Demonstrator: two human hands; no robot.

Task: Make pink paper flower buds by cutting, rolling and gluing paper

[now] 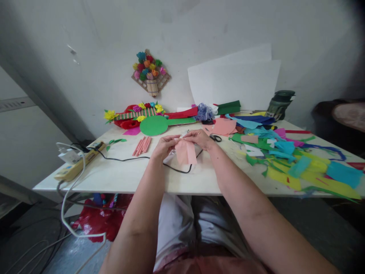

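Observation:
Above the white table (119, 177), my left hand (164, 145) and my right hand (199, 138) pinch the top edge of a pink paper piece (186, 152) together, fingertips nearly touching. The paper hangs down between them. A few rolled pink paper sticks (142, 146) lie to the left of my left hand. A black cable (176, 168) runs on the table under the paper. Black-handled scissors (216, 137) rest just right of my right hand.
A heap of coloured paper scraps (288, 158) covers the table's right side. A green paper disc (154, 125), paper flowers (137, 112) and a dark jar (281, 102) stand at the back. A power strip (76, 165) sits at the left edge. White sheets (236, 82) lean on the wall.

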